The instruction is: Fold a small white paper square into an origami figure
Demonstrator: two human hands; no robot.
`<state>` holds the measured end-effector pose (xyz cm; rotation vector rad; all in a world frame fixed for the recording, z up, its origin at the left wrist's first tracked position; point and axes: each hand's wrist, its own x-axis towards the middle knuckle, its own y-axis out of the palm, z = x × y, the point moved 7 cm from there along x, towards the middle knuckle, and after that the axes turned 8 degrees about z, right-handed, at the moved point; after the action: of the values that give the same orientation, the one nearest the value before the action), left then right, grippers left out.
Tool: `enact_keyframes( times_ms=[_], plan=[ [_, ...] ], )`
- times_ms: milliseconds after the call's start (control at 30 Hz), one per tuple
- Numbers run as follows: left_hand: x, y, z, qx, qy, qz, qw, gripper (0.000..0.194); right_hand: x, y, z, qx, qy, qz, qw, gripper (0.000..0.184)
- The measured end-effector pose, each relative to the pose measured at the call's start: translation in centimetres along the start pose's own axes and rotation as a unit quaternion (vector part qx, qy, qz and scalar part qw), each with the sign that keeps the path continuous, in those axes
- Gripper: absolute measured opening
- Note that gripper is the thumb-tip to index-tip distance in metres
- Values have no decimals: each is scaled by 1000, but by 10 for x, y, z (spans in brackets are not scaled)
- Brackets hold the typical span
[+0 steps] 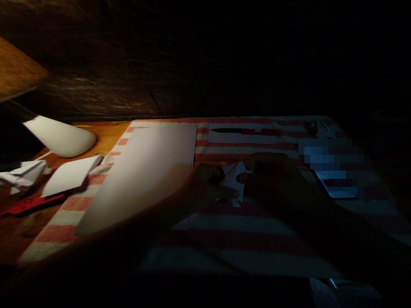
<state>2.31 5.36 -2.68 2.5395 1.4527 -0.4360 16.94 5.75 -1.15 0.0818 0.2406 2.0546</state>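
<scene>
A small piece of folded white paper is pinched between both of my hands, above the striped cloth. My left hand grips its left side, with the thumb lying across the lower part. From the right, my right hand closes on the paper with its fingertips. Shadow hides most of the fingers on both hands. Just left of my left hand lies a stack of white paper sheets. Beyond my hands a knife with a dark blade and reddish handle rests on a strip of paper.
A red-and-white striped cloth covers the table. At left stand a white lamp, crumpled paper, a curled sheet and a red object. A device with a pixelated screen lies right, near a folded paper shape.
</scene>
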Motion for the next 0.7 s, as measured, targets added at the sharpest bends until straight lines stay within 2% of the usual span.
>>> enact_keyframes(
  times_ms=[133, 233, 433, 633, 700],
  plan=[
    [0, 0, 1, -5, -2, -10, 1000, 21, -3, 4, 2, 9, -13, -2, 1000, 15],
    [1, 3, 3, -5, 10, 5, 1000, 20, -4, 6, 4, 9, -17, -1, 1000, 14],
    [0, 0, 2, -48, 29, -9, 998, 26, -2, 1, 8, -25, -22, -17, 999, 16],
    [1, 3, 1, -159, 63, 36, 985, 25, -2, -3, 14, -18, -27, -44, 999, 16],
    [2, 4, 2, -168, 70, 43, 982, 24, -3, -4, 16, -4, -31, -56, 998, 15]
  ],
)
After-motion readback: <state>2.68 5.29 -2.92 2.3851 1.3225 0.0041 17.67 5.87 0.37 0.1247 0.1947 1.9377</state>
